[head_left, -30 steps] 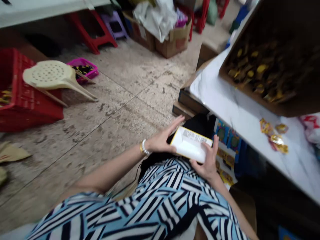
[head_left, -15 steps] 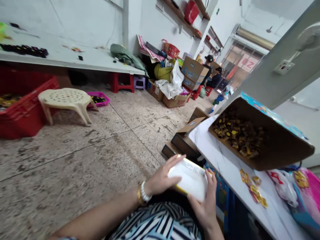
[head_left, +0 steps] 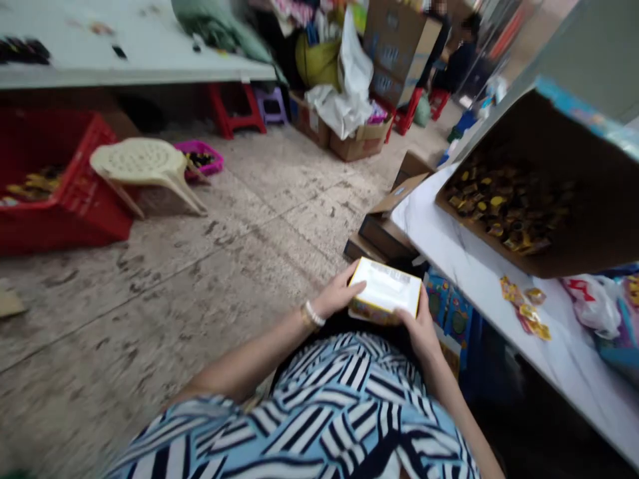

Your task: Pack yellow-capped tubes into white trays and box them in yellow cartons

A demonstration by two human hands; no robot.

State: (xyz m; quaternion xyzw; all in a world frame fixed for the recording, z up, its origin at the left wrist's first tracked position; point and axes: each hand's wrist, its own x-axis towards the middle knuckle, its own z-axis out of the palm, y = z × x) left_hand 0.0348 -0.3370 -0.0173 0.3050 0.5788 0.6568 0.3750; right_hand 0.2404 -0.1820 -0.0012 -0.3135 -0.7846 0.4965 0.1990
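Head view: white-faced box [head_left: 387,285] held by both ends

The box is above the wearer's lap, beside the marble-patterned desk [head_left: 569,379]. Each grip is closed around one end: the left hand [head_left: 340,293] has its thumb on the pale upper face, the right hand [head_left: 421,324] its thumb by the near edge. Most of the other fingers are hidden.

It looks like thin printed card, so probably light, stiff along its yellow-edged folds but easily dented mid-panel. The smooth face may be slightly slippery. The ends and corners seem the safest hold; hard thumb pressure on the broad face could crease it. Whether it is filled, I cannot tell.
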